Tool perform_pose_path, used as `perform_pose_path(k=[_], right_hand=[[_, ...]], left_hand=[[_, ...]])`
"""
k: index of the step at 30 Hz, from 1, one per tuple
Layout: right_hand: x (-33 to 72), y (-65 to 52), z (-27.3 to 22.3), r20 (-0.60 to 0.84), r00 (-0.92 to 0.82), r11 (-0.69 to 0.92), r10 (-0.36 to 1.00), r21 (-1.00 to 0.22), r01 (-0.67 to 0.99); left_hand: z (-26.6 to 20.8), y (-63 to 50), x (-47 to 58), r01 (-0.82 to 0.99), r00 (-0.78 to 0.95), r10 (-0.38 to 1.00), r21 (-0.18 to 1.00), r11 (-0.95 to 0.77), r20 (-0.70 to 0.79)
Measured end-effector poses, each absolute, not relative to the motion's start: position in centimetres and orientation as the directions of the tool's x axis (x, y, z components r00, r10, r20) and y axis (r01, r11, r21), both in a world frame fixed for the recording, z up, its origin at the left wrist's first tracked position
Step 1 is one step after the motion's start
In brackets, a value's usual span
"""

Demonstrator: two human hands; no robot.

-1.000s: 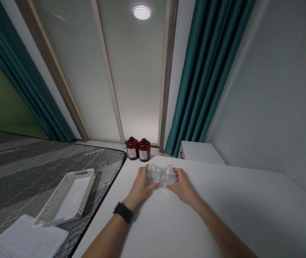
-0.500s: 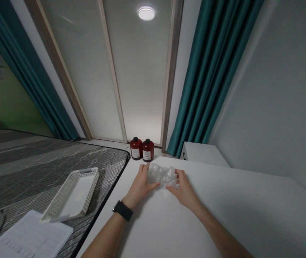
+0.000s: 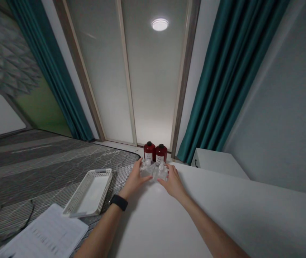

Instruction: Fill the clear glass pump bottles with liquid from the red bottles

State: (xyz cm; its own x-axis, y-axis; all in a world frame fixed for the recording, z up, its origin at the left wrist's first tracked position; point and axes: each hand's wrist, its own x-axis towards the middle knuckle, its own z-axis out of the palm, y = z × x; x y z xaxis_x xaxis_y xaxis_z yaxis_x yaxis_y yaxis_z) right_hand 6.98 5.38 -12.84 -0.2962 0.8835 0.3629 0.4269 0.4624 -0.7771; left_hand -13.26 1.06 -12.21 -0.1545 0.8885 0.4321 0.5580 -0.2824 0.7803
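Observation:
Between my two hands, at the far end of the white table (image 3: 166,218), is a cluster of clear, rounded plastic pieces (image 3: 154,171); their exact kind is too blurred to tell. My left hand (image 3: 135,179), with a black watch on the wrist, grips the cluster's left side, thumb in front and fingers behind. My right hand (image 3: 173,181) grips its right side in the same way. Just behind the cluster stand two dark red bottles (image 3: 149,151) with black caps and white labels, side by side. The cluster hides their lower parts.
To the left, a white perforated plastic basket (image 3: 90,193) lies on a grey striped bed-like surface (image 3: 61,161). Printed papers (image 3: 45,233) and a black cable lie near it. A white cabinet (image 3: 220,161) stands beyond the table, by a teal curtain (image 3: 230,71).
My hands have carried the clear cluster away from me, up close to the red bottles. The camera has turned slightly left, so the scene sits further right.

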Motion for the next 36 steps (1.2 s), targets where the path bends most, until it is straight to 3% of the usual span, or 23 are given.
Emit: perform_pose_path(k=[15,36], right_hand=[[4.0,8.2,-14.8,0.391,-0.308,0.497,0.867,-0.695,0.519],[4.2,8.7,-14.4,0.349,-0.334,0.477,0.876,-0.728,0.492]], left_hand=[[-15.8,3.2,-15.0,0.445,-0.290,0.900,0.878,-0.174,0.325],[-16.7,3.1,-15.0,0.592,-0.309,0.887,0.799,-0.104,0.344]])
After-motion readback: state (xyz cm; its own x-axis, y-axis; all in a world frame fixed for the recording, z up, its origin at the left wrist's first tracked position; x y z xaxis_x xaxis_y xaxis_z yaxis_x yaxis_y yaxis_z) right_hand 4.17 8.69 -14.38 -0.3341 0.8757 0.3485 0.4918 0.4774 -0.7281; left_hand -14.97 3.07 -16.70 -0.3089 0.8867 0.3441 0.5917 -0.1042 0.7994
